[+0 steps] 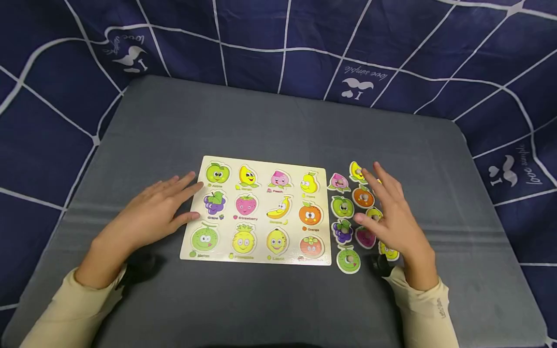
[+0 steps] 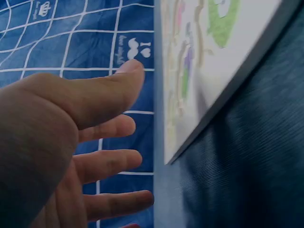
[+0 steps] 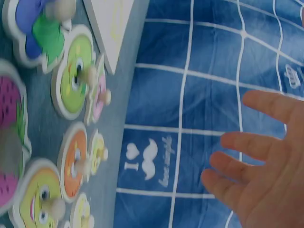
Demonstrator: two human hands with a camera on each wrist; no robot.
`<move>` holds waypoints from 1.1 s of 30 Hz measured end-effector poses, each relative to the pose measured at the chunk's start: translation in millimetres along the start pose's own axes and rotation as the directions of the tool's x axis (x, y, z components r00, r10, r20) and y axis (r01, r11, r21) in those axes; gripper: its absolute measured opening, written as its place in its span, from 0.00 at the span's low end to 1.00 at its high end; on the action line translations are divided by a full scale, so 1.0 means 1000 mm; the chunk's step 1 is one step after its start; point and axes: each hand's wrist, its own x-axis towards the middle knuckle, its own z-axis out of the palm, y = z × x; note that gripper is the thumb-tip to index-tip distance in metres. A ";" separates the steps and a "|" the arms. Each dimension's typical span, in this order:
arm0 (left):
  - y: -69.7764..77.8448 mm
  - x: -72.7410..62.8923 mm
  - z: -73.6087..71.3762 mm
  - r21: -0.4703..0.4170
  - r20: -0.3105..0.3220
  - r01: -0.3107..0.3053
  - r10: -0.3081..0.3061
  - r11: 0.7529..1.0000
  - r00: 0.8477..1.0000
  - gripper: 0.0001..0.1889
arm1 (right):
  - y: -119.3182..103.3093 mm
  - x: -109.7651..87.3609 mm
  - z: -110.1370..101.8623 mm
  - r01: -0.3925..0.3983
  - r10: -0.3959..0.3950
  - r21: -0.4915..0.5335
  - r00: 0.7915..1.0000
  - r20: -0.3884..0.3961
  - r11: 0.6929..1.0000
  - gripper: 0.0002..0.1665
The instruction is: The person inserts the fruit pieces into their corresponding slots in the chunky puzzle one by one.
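A pale fruit puzzle board (image 1: 264, 169) lies flat, printed with fruit pictures and names. My left hand (image 1: 152, 210) hovers at its left edge, fingers spread and holding nothing; in the left wrist view the thumb (image 2: 107, 92) is held apart from the board. My right hand (image 1: 393, 217) is over the loose knobbed pieces, fingers spread and empty, partly hiding some yellow ones. Nearest it are the orange piece (image 1: 363, 197) and the strawberry piece (image 1: 364, 237). Left of these sit the peach (image 1: 339, 182), green apple (image 1: 342, 207), grape (image 1: 342, 231) and melon (image 1: 348, 260) pieces.
Everything rests on a grey cloth-covered table (image 1: 261, 121). A dark blue curtain (image 1: 252, 29) with white grid lines surrounds its back and sides. In the right wrist view, small wooden knobs stick out from the pieces, such as the green apple piece (image 3: 71, 95).
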 end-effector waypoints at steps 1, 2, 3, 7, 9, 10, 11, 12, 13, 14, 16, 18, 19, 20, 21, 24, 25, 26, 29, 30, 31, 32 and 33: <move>0.000 0.001 0.003 -0.008 0.021 0.002 -0.002 1.000 1.000 0.36 | 0.002 -0.001 -0.001 0.003 -0.003 -0.003 1.000 -0.030 1.000 0.56; 0.000 0.001 0.005 -0.014 0.041 0.007 -0.007 1.000 0.999 0.36 | 0.003 -0.002 -0.003 0.003 -0.003 -0.007 0.998 -0.055 1.000 0.56; 0.000 0.001 0.007 -0.021 0.057 0.012 -0.011 1.000 0.998 0.36 | 0.005 -0.002 -0.004 0.000 -0.001 -0.008 0.997 -0.075 1.000 0.56; -0.002 0.002 0.014 -0.023 0.097 0.012 -0.010 1.000 0.995 0.37 | 0.011 -0.009 -0.008 -0.025 0.022 -0.016 0.990 -0.142 1.000 0.54; -0.004 0.000 0.017 -0.023 0.102 0.020 -0.018 1.000 0.995 0.37 | 0.013 -0.009 -0.008 -0.032 0.027 -0.026 0.986 -0.167 0.999 0.53; -0.005 -0.001 0.018 -0.026 0.103 0.026 -0.023 0.999 0.994 0.37 | 0.014 -0.009 -0.008 -0.029 0.023 -0.031 0.983 -0.183 0.999 0.52; -0.006 -0.003 0.019 -0.030 0.101 0.030 -0.027 0.999 0.995 0.38 | 0.016 -0.008 -0.007 -0.024 0.016 -0.036 0.979 -0.203 0.999 0.51; -0.007 -0.004 0.019 -0.035 0.099 0.035 -0.031 0.999 0.995 0.38 | 0.017 -0.006 -0.006 -0.015 0.005 -0.043 0.974 -0.225 0.999 0.50; -0.008 -0.005 0.020 -0.039 0.095 0.037 -0.034 0.999 0.995 0.38 | 0.018 -0.005 -0.004 -0.002 -0.011 -0.049 0.968 -0.251 0.999 0.48; -0.009 -0.005 0.021 -0.047 0.092 0.040 -0.035 0.998 0.995 0.38 | 0.019 -0.003 -0.003 0.012 -0.027 -0.056 0.960 -0.278 0.998 0.47; -0.011 -0.005 0.023 -0.060 0.084 0.034 -0.029 0.998 0.996 0.39 | 0.022 -0.001 -0.001 0.038 -0.056 -0.062 0.943 -0.328 0.997 0.44; -0.013 -0.003 0.025 -0.063 0.078 0.026 -0.021 0.998 0.997 0.40 | 0.025 0.000 0.000 0.048 -0.071 -0.072 0.931 -0.359 0.996 0.41; -0.014 -0.004 0.026 -0.066 0.075 0.028 -0.023 0.997 0.997 0.40 | 0.025 0.002 0.001 0.052 -0.073 -0.068 0.928 -0.366 0.996 0.39; -0.015 -0.004 0.027 -0.068 0.074 0.031 -0.026 0.997 0.997 0.40 | 0.026 0.003 0.002 0.054 -0.075 -0.067 0.927 -0.367 0.996 0.38; -0.016 -0.005 0.027 -0.072 0.074 0.034 -0.029 0.997 0.997 0.40 | 0.027 0.003 0.003 0.053 -0.075 -0.071 0.931 -0.356 0.996 0.35; -0.019 -0.005 0.029 -0.081 0.074 0.042 -0.036 0.996 0.997 0.40 | 0.029 0.005 0.006 0.054 -0.071 -0.062 0.948 -0.311 0.997 0.25; -0.019 -0.006 0.029 -0.082 0.074 0.042 -0.036 0.996 0.997 0.41 | 0.029 0.005 0.007 0.056 -0.071 -0.056 0.952 -0.299 0.997 0.22; -0.019 -0.006 0.030 -0.083 0.074 0.043 -0.037 0.996 0.997 0.40 | 0.029 0.005 0.009 0.058 -0.072 -0.055 0.956 -0.285 0.997 0.21; -0.019 -0.005 0.031 -0.081 0.077 0.050 -0.043 0.995 0.996 0.40 | 0.029 0.006 0.016 0.075 -0.082 -0.034 0.963 -0.258 0.997 0.22; -0.019 -0.005 0.032 -0.082 0.081 0.053 -0.047 0.995 0.996 0.40 | 0.029 0.006 0.018 0.081 -0.087 -0.031 0.965 -0.248 0.996 0.22; -0.019 -0.004 0.032 -0.085 0.086 0.058 -0.050 0.995 0.995 0.40 | 0.030 0.006 0.021 0.086 -0.089 -0.024 0.967 -0.239 0.996 0.22; -0.019 -0.003 0.033 -0.087 0.089 0.062 -0.054 0.994 0.995 0.40 | 0.030 0.006 0.023 0.085 -0.088 -0.022 0.971 -0.223 0.996 0.22; -0.018 -0.003 0.033 -0.089 0.091 0.063 -0.055 0.994 0.994 0.40 | 0.030 0.005 0.026 0.083 -0.085 -0.020 0.975 -0.205 0.996 0.21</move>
